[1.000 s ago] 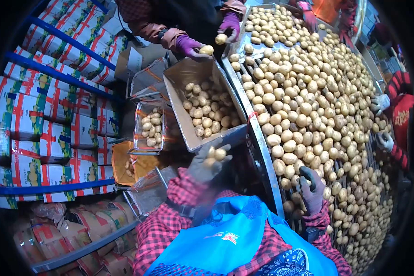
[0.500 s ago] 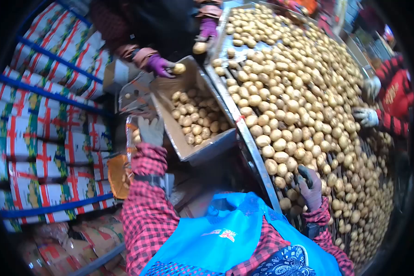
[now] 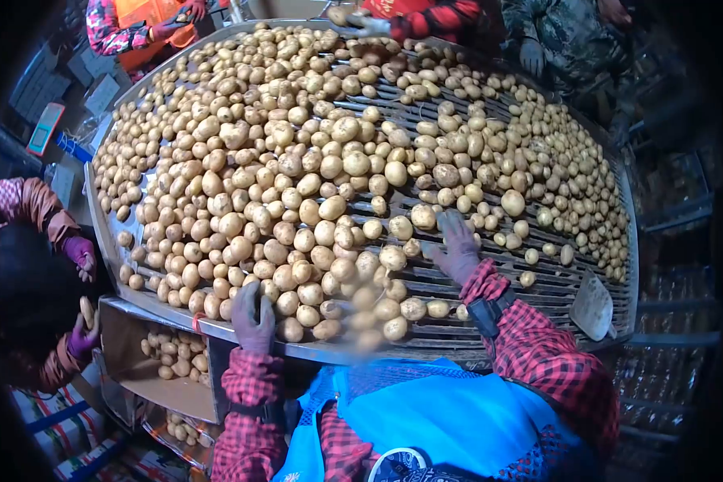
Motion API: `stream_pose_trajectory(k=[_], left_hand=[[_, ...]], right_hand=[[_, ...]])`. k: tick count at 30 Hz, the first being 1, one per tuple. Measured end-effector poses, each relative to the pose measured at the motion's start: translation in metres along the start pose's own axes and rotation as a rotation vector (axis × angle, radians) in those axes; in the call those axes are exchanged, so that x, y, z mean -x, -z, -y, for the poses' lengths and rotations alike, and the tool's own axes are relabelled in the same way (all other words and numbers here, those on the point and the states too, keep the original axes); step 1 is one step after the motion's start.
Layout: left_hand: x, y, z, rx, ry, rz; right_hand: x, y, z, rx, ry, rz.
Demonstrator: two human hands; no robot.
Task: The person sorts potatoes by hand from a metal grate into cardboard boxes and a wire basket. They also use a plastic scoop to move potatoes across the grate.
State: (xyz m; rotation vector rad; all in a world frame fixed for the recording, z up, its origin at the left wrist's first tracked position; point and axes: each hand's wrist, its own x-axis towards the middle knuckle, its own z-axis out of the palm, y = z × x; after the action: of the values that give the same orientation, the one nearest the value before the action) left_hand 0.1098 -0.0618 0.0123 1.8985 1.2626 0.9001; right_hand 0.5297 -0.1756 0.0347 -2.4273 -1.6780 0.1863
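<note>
Many potatoes [image 3: 329,165] lie over a slatted metal table [image 3: 458,341]. My left hand [image 3: 254,318], in a grey glove, rests at the near edge against potatoes, its fingers apart and nothing held. Farther right, my right hand [image 3: 456,247], gloved too, reaches over the slats beside potatoes with its fingers spread. A cardboard box [image 3: 169,390] holding potatoes stands below the table's near left edge.
A white scoop [image 3: 593,307] lies at the table's right end. At the left, a co-worker's purple-gloved hand [image 3: 83,336] holds a potato. Other co-workers stand along the far side. A second box [image 3: 149,424] sits lower left.
The view has turned right, toward the table. My left hand has gone from the boxes to the near edge of the potatoes. My right hand now reaches farther across the slats.
</note>
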Motion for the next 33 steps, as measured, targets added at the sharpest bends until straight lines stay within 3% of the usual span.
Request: stream_pose_trajectory(k=[2,3,8,13,16,18,19,23,28,30,31,33], left_hand=[[-0.006,-0.011,-0.002,-0.331,-0.162,-0.083],[-0.006,-0.012,-0.002,-0.365,-0.157,-0.080],[-0.006,-0.011,0.001,-0.392,-0.158,-0.078],[-0.002,-0.011,0.003,-0.345,-0.133,-0.113],[0.000,-0.009,0.004,-0.304,-0.096,-0.080],[0.000,-0.011,0.003,-0.288,-0.097,-0.108],[-0.001,-0.012,0.003,-0.272,-0.101,-0.132],[0.000,-0.012,0.004,-0.266,-0.112,-0.154],[0.000,-0.009,0.001,-0.279,-0.111,-0.151],[-0.002,-0.010,-0.003,-0.233,-0.103,-0.171],[-0.002,-0.010,-0.002,-0.253,-0.111,-0.164],[-0.002,-0.011,0.002,-0.264,-0.114,-0.165]], right_hand=[[0.011,-0.005,0.018,0.089,0.152,-0.036],[0.006,-0.008,0.035,0.173,0.172,0.114],[-0.024,-0.034,0.078,-0.202,0.433,0.023],[-0.056,-0.009,0.101,-0.417,0.363,0.036],[-0.115,-0.006,0.107,-0.332,0.313,-0.199],[-0.156,-0.016,0.107,-0.221,0.260,-0.064],[-0.170,-0.015,0.114,-0.009,0.268,0.004],[-0.207,-0.011,0.127,0.148,0.268,0.125],[-0.239,0.012,0.115,-0.045,0.285,-0.163],[-0.270,0.038,0.134,0.238,0.234,0.047],[-0.288,0.032,0.126,0.237,0.233,0.044],[-0.344,-0.030,0.089,0.224,0.463,0.047]])
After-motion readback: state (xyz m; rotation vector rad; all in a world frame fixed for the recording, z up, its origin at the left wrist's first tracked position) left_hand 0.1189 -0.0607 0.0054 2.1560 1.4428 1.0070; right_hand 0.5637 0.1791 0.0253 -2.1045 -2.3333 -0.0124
